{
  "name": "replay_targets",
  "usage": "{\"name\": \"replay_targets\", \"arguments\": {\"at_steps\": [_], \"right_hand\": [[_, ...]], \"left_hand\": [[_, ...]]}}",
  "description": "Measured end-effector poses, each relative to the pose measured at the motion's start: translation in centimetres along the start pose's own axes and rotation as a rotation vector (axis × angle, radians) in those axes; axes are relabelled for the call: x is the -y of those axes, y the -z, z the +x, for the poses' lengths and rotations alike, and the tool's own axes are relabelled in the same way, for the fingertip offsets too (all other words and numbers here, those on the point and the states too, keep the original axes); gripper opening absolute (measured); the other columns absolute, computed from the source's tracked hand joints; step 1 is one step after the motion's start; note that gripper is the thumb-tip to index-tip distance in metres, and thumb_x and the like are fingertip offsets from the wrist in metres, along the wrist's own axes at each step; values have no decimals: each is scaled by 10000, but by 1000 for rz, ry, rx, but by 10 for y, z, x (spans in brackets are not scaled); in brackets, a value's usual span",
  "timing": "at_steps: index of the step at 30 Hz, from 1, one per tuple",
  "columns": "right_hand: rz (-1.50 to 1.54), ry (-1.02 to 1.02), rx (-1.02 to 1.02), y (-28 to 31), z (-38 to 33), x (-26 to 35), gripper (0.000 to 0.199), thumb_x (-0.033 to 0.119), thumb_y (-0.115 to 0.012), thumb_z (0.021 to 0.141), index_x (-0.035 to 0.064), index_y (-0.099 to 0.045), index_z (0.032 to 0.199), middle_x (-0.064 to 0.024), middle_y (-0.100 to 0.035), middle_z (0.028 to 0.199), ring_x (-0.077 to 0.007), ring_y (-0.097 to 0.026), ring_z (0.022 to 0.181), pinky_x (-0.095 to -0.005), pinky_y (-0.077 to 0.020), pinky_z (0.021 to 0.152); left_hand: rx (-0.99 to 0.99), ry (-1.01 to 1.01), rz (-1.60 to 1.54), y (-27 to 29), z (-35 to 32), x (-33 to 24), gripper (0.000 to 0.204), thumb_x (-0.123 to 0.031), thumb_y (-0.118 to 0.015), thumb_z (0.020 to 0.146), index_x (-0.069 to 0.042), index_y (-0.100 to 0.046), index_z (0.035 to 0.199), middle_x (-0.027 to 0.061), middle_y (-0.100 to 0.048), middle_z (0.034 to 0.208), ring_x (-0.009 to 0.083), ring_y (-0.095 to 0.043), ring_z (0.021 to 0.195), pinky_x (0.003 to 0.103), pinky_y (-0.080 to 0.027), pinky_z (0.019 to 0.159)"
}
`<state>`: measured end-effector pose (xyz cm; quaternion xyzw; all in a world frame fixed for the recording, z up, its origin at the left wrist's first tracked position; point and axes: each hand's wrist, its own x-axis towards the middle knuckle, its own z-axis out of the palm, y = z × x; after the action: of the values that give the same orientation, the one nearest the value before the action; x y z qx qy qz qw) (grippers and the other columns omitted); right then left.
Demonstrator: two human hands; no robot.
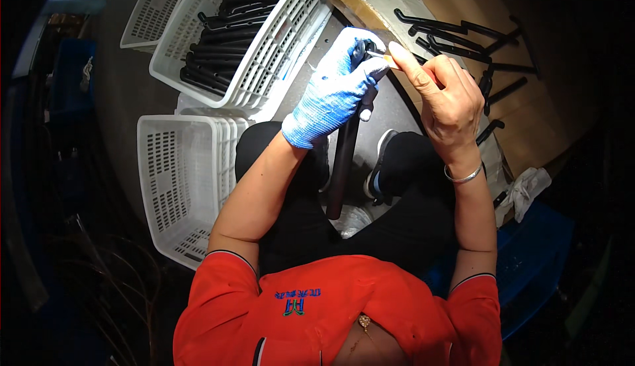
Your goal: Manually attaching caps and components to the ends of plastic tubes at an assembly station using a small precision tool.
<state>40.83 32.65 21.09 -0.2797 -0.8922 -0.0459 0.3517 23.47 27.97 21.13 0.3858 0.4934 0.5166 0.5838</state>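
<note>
Red shirt (264, 320), black tube (344, 164) in left hand (339, 81), long axis toward the lap (403, 234), right hand (450, 98) around slim tool (392, 63).

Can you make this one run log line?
left grip: gloved, holds black tube | right grip: bare, holds thin tool at tube's far end | near left: white basket of black tubes

Smooth matt tube (343, 174), ribbed knit-cloth glove (324, 105), smooth plastic crates (192, 146), dull cardboard box (473, 9), shiny metal bracelet (464, 176)

Rod (344, 167) right of basket (281, 32), left of carton (546, 118)
</note>
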Motion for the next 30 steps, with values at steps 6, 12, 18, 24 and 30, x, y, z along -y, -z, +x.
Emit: {"name": "replay_targets", "arguments": {"at_steps": [6, 12, 18, 24, 30], "right_hand": [[-1, -7, 11, 2, 0, 1, 480, -22, -584, 732, 183, -665, 1158, -28, -418, 650, -163, -433, 555, -291, -361, 497], [4, -57, 51, 4, -1, 6, 489, -30, -580, 730, 187, -662, 1161, -30, -404, 648, -167, -432, 557, -297, -364, 505], [40, -79, 75, 6, -2, 7, 518, -47, -564, 724, 183, -650, 1180, -44, -407, 652, -183, -442, 566, -304, -371, 521], [69, -116, 107, 9, -2, 9, 551, -62, -555, 695, 178, -649, 1182, -52, -420, 657, -189, -450, 570, -312, -378, 531], [76, -125, 107, 8, -4, 8, 565, -73, -547, 681, 177, -652, 1177, -53, -421, 659, -191, -450, 570, -313, -381, 537]], "left_hand": [[9, 7, -16, 2, 2, 6, 206, -198, -617, 897, -77, -479, 989, 0, -467, 612, 56, -457, 422, 206, -374, 374], [-17, 3, 56, 1, 0, 4, 205, -213, -619, 898, -78, -480, 966, 1, -469, 606, 57, -455, 421, 213, -371, 370], [-23, -8, 86, 1, -1, 5, 208, -219, -628, 895, -82, -484, 958, -2, -473, 612, 56, -456, 425, 214, -372, 369], [-18, -2, 44, 2, -1, 7, 214, -222, -635, 891, -80, -492, 962, -3, -486, 627, 54, -463, 433, 209, -370, 375], [-35, -52, 96, 1, -1, 7, 212, -213, -635, 891, -72, -499, 974, 0, -501, 638, 49, -461, 434, 207, -367, 377]]}}
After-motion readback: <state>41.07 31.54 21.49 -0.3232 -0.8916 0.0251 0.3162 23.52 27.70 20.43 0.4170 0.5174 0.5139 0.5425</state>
